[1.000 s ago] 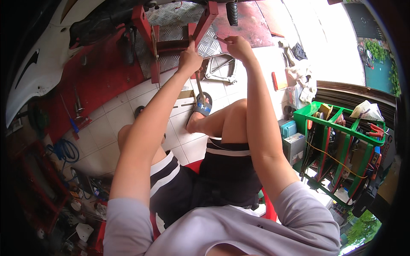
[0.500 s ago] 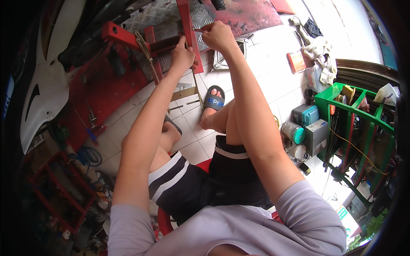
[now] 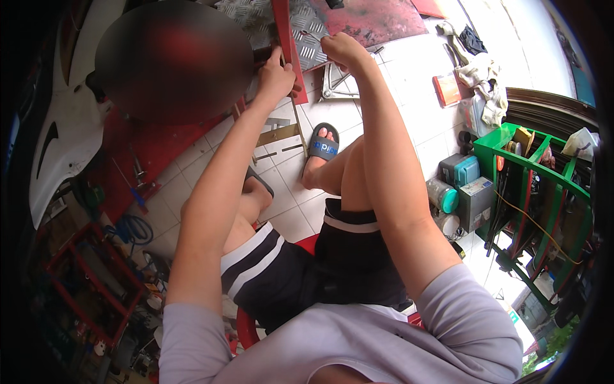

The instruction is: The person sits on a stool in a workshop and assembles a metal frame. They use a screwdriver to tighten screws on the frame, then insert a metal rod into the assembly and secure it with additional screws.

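Observation:
My left hand (image 3: 276, 80) is at the red metal post (image 3: 283, 25), its index finger stretched up along it and the other fingers curled around its lower part. Beside it on the right, apart from the post, my right hand (image 3: 348, 52) is closed with fingers pinched; whatever it may hold is too small to make out. A small thin reddish piece (image 3: 306, 33) shows just left of those fingers, over the tread plate (image 3: 310, 51). Below my left hand hangs a brass-coloured flat strip (image 3: 279, 134). A blurred dark oval hides the upper left.
A silvery metal bracket (image 3: 336, 89) lies on the tiles below my right hand. At right stand a green metal rack (image 3: 543, 163), a teal-and-grey box (image 3: 459, 170) and a jar (image 3: 442, 194). White bodywork (image 3: 67, 150) and a coiled blue hose (image 3: 131, 232) are at left.
My right hand has drawn away from the red post, to the right. My left hand stays at the post. A dark blur now covers the upper left.

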Demonstrator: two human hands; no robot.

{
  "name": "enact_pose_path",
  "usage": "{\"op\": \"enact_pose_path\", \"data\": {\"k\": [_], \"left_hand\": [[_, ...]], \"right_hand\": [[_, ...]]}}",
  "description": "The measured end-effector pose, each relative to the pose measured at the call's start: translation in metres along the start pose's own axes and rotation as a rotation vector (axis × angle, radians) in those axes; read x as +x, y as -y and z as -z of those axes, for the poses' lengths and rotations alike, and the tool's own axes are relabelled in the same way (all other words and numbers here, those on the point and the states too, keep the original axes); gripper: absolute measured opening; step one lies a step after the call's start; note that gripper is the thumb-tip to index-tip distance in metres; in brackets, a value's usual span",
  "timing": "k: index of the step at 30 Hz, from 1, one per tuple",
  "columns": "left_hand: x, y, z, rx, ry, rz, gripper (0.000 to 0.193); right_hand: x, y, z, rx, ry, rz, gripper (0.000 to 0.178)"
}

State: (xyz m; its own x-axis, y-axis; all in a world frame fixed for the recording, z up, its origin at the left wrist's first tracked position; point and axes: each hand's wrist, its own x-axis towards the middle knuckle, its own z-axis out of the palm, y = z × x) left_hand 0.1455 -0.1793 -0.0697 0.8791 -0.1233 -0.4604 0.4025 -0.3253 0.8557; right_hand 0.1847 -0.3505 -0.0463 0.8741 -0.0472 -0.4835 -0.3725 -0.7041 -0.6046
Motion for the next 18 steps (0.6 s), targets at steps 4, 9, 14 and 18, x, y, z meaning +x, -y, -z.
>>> {"op": "enact_pose_path", "data": {"k": [4,9,14,18], "left_hand": [[-0.002,-0.001,0.000,-0.001,-0.008,0.022,0.053],[0.003,0.003,0.000,0.013,-0.010,-0.010,0.057],[0.002,0.001,-0.004,0.025,-0.025,-0.030,0.045],[-0.002,0.001,-0.001,0.038,-0.021,-0.053,0.031]], "right_hand": [[-0.004,0.010,-0.004,0.057,0.108,-0.073,0.036],[0.002,0.011,-0.012,0.053,0.148,-0.005,0.033],[0.008,0.011,-0.029,-0.151,-0.120,0.208,0.024],[-0.009,0.037,-0.031,-0.259,-0.095,0.229,0.027]]}}
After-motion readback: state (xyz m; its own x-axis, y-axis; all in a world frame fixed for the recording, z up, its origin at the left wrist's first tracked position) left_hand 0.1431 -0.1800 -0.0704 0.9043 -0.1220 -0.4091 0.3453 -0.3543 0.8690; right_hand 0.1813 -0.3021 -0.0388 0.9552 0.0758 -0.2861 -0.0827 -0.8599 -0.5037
